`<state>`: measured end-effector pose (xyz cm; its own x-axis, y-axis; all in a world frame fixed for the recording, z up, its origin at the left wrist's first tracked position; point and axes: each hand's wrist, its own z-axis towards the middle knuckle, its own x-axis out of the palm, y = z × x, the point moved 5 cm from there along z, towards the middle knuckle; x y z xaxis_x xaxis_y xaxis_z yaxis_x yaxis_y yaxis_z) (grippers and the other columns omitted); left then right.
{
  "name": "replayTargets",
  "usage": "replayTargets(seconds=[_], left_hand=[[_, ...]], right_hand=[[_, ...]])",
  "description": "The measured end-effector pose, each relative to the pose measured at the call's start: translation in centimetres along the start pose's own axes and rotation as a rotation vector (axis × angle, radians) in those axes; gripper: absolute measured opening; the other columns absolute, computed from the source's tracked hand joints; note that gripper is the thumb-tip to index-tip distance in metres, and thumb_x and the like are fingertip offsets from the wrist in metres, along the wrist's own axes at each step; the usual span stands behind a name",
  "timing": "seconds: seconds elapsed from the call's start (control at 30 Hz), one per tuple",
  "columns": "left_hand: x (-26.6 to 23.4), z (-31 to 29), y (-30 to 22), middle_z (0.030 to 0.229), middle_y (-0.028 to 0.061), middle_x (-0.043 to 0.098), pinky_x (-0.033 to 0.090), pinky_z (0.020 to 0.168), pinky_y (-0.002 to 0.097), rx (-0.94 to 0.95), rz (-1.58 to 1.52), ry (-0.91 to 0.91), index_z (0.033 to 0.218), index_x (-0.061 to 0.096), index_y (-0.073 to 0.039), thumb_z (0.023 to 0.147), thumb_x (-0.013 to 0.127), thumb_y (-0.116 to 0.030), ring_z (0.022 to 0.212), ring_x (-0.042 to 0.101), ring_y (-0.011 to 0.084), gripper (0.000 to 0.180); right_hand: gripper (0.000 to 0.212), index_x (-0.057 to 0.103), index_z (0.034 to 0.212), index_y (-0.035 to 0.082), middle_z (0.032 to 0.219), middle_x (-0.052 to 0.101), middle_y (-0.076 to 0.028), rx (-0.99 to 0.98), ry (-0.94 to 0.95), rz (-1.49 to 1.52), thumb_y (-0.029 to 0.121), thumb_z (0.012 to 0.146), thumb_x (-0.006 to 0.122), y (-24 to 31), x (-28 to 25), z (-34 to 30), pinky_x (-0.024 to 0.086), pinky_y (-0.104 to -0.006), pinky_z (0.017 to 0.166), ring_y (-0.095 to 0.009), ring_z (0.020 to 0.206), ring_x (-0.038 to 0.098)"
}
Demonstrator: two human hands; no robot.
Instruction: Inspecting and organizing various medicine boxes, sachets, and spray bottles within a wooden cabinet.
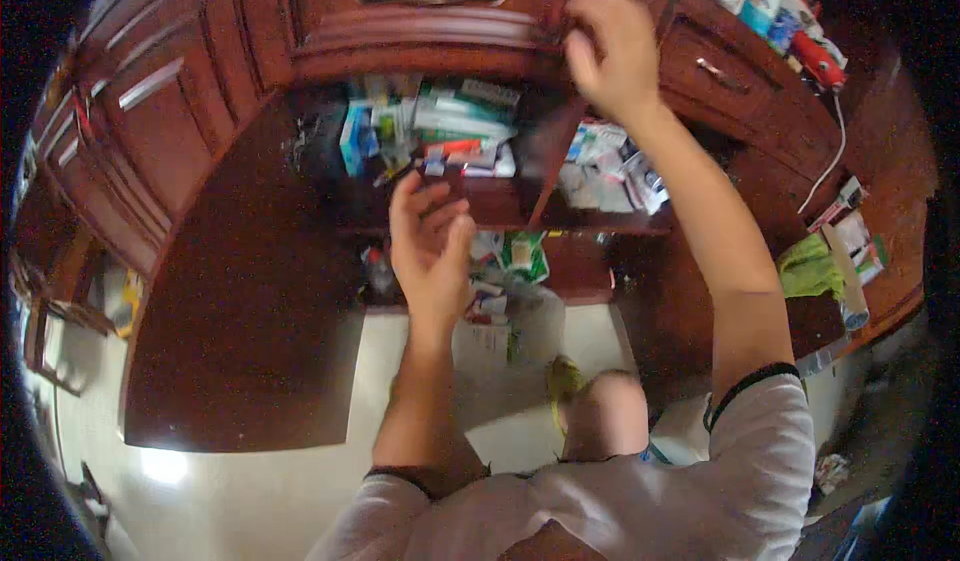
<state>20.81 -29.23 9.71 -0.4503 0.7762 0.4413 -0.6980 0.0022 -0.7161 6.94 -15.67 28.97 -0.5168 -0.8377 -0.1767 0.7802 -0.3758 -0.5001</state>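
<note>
My left hand (430, 251) is raised in front of the cabinet's middle compartment, thumb and fingers apart, with nothing in it. Just beyond its fingertips lie an orange-red box (453, 148) and green-and-white boxes (465, 111), piled with other small packets. Higher up and to the right, my right hand (615, 56) is beside the right end of a wooden drawer front (420, 26). Its fingers are loosely bent, the thumb stands apart, and I see nothing held; motion blurs it a little. Below my right wrist, white packets (605, 171) fill a second compartment.
A dark wooden panel (250, 291) spreads to the left. Boxes and a red object (818, 59) with a white cord line the top right. On the right surface lie a green cloth (812, 266) and a roll (850, 291). A green packet (525, 256) sits lower down.
</note>
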Motion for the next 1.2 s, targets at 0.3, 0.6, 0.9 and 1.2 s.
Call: replayTargets(seconds=[0.3,0.6,0.9,1.2], left_hand=[[-6.9,1.7,3.8,0.097,0.0046,0.054,0.041,0.071,0.0274,-0.292,-0.196,-0.498,0.118,0.041,-0.005,0.082,0.06,-0.018,0.082,0.054,0.0141,0.043],[-4.8,1.1,5.5,0.097,0.0075,0.057,0.044,0.068,0.0271,-0.403,-0.231,-0.398,0.118,0.042,-0.003,0.082,0.06,-0.016,0.082,0.055,0.0159,0.042],[-4.9,1.0,6.2,0.098,0.0068,0.057,0.043,0.073,0.029,-0.455,-0.246,-0.396,0.119,0.042,-0.004,0.081,0.06,-0.017,0.085,0.055,0.0162,0.044],[-5.0,0.7,7.3,0.107,0.0106,0.052,0.042,0.082,0.0302,-0.563,-0.313,-0.433,0.123,0.036,-0.002,0.083,0.057,-0.019,0.094,0.054,0.0189,0.048]], right_hand=[[0.044,0.055,0.103,0.001,0.101,0.053,-0.02,0.745,0.982,0.215,0.014,0.064,0.07,6.1,21.8,-20.6,0.045,-0.0416,0.085,-0.035,0.1,0.052],[0.035,0.056,0.108,0.006,0.115,0.055,-0.018,0.765,1.248,-0.138,0.024,0.079,0.05,-7.4,31.9,-23.7,0.045,-0.0422,0.085,-0.029,0.103,0.056],[0.024,0.063,0.093,0.011,0.095,0.063,-0.01,0.834,0.863,-0.441,0.022,0.075,0.051,-5.2,30.6,-21.6,0.047,-0.0413,0.072,-0.028,0.085,0.062],[0.034,0.058,0.1,0.005,0.103,0.057,-0.012,0.496,0.128,0.272,0.002,0.066,0.059,11.2,9.8,-15.8,0.04,-0.041,0.089,-0.032,0.098,0.051]])
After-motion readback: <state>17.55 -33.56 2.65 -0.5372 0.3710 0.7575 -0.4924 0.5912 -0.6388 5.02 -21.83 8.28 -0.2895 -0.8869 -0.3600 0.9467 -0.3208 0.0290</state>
